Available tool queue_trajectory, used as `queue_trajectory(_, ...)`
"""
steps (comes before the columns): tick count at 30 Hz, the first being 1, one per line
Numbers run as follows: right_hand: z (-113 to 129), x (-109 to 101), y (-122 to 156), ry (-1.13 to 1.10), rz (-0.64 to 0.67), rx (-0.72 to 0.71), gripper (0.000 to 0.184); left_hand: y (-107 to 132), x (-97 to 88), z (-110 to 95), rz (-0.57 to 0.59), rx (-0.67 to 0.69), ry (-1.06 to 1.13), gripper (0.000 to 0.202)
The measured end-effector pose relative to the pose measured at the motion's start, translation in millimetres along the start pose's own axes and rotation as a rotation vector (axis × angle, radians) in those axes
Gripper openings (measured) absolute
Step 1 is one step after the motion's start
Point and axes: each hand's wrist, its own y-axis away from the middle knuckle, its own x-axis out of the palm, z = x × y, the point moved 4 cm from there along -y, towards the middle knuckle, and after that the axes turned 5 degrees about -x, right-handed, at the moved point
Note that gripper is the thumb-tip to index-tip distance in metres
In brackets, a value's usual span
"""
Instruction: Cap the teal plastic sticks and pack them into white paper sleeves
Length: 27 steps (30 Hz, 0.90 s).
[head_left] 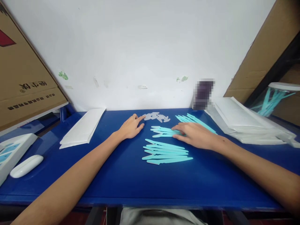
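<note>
My left hand (132,126) rests near the back of the table, its index finger reaching to the edge of a small pile of whitish translucent blade covers (154,116). Its thumb stands apart and nothing shows in its grasp. Over the handles of a few turquoise eyebrow razors (161,135) lies my right hand (195,134), fingers spread and touching them, without a visible grip. Closer to me, several more eyebrow razors (167,152) lie side by side, handles pointing right. Another bunch of razors (201,123) sits behind my right hand, partly hidden by it.
White paper sleeves (83,128) lie at the left; a stack of white packets (243,122) is at the right. A white oval case (27,166) rests at the left front. A clear tub (269,100) holds more razors. Cardboard (28,68) and a white wall (150,56) bound the blue table (131,181).
</note>
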Motion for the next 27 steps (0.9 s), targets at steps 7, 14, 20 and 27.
queue_trajectory(7, 12, -8, -3, -0.068, -0.091, -0.038, 0.050, 2, -0.2, -2, 0.030, 0.050, -0.035, 0.055)
queue_trajectory(14, 35, -14, 13, -0.124, 0.027, -0.172, 0.042, 13, -20.6, -20, -0.046, 0.186, -0.245, 0.039)
queue_trajectory(20, 29, -12, 12, -0.170, 0.062, -0.171, 0.033, 23, -37.3, -19, 0.090, 0.193, -0.200, 0.018)
queue_trajectory(27, 8, -11, 14, -0.216, 0.179, -0.013, 0.028, 40, -47.0, -28, 0.279, 0.323, 0.199, 0.016)
